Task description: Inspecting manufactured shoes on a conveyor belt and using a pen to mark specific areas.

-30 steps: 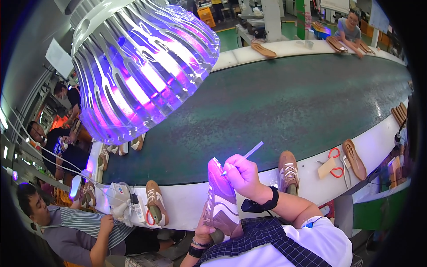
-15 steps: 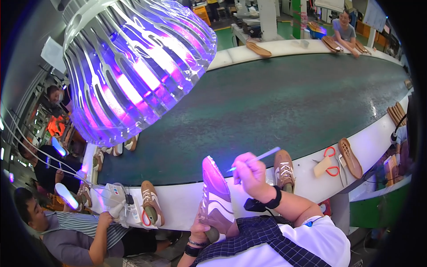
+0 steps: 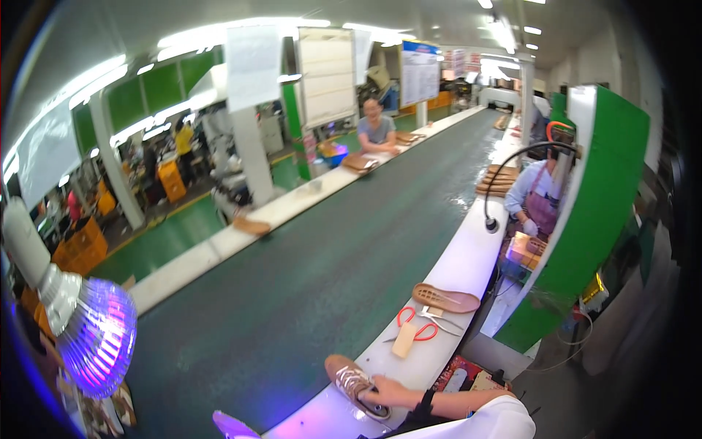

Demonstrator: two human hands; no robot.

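Observation:
My right hand [image 3: 387,393] is on a brown lace-up sneaker [image 3: 349,377] with white laces, which lies on the white ledge close to me. Its fingers are closed at the shoe's opening, and part of the heel is hidden behind them. The pen-like tool seen earlier does not show. At the lower edge, the purple-lit toe of another shoe [image 3: 232,425] pokes into view. My left hand is out of the picture.
Along the ledge lie red-handled scissors [image 3: 426,333], a tan block [image 3: 404,341], pliers [image 3: 446,322] and a brown shoe sole [image 3: 446,298]. The green belt [image 3: 292,322] runs beyond. A purple lamp [image 3: 99,336] hangs left; co-workers sit across the belt and at right.
The view has swung up and to the right. My right hand has left the lit shoe and taken hold of the brown sneaker on the ledge. My left hand has gone out of view.

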